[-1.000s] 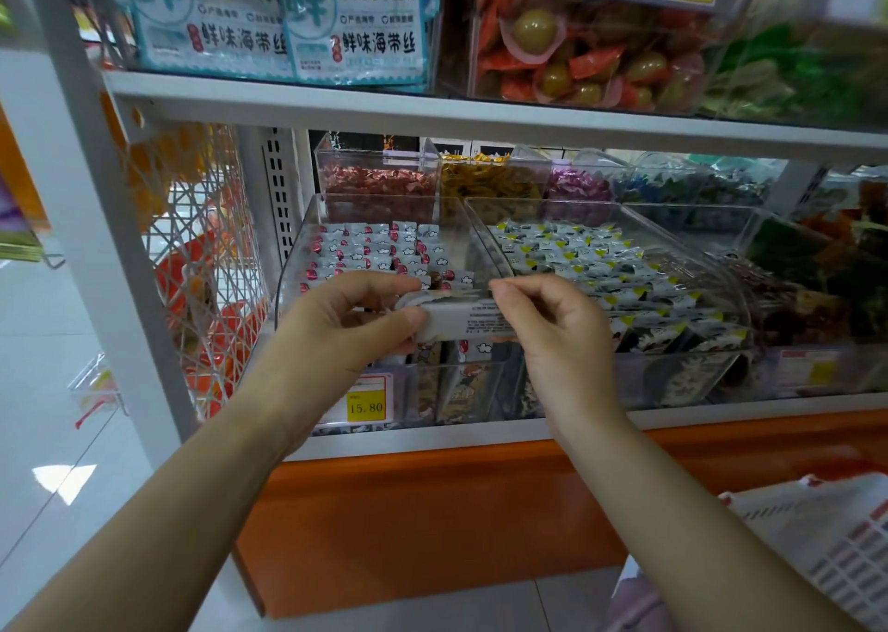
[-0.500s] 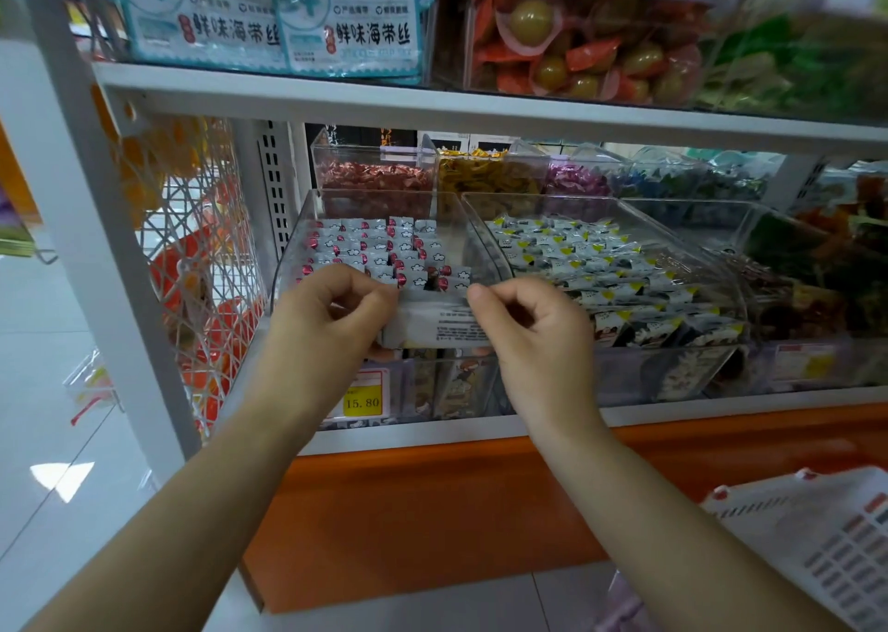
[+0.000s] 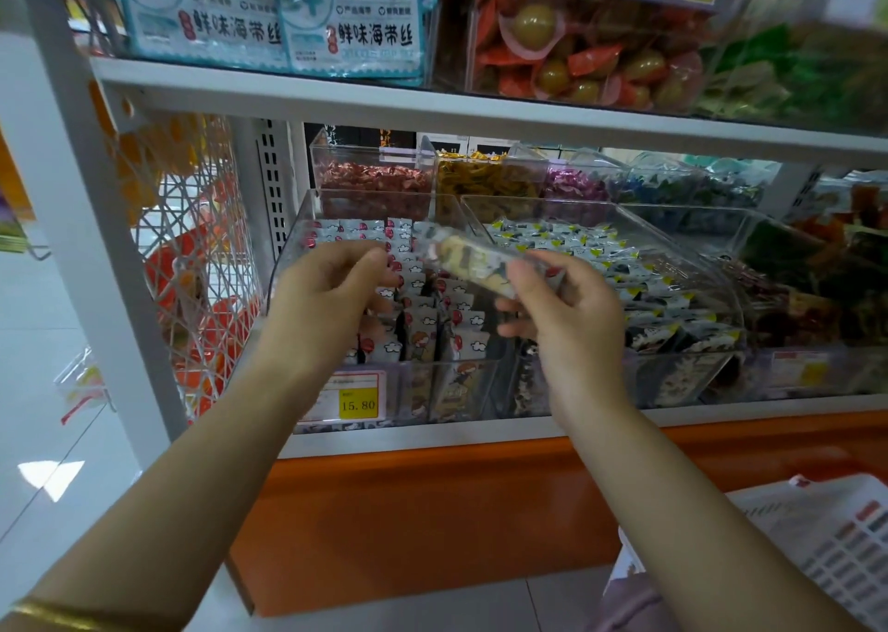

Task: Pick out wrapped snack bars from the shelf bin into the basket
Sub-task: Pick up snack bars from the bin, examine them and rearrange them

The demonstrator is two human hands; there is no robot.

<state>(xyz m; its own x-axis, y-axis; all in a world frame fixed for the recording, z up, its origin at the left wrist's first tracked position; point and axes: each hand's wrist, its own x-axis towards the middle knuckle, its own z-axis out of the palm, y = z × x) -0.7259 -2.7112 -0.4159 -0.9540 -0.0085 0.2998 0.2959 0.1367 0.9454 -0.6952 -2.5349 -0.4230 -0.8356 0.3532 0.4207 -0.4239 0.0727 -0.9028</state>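
Observation:
My right hand pinches one wrapped snack bar by its right end; the bar is blurred and tilts up to the left above the clear shelf bin. That bin holds several white wrappers with red dots standing in rows. My left hand hovers just left of the bar with loosely curled fingers, apart from it and holding nothing. The white basket shows at the lower right corner, below the shelf.
A second clear bin of yellow-marked wrappers stands to the right. Smaller candy bins line the back. An upper shelf board overhangs the bins. A white wire rack closes off the left side, and an orange base panel lies below.
Both hands held the bar level before. My left hand has let go of its end, and my right hand has lifted and tilted the bar up to the right.

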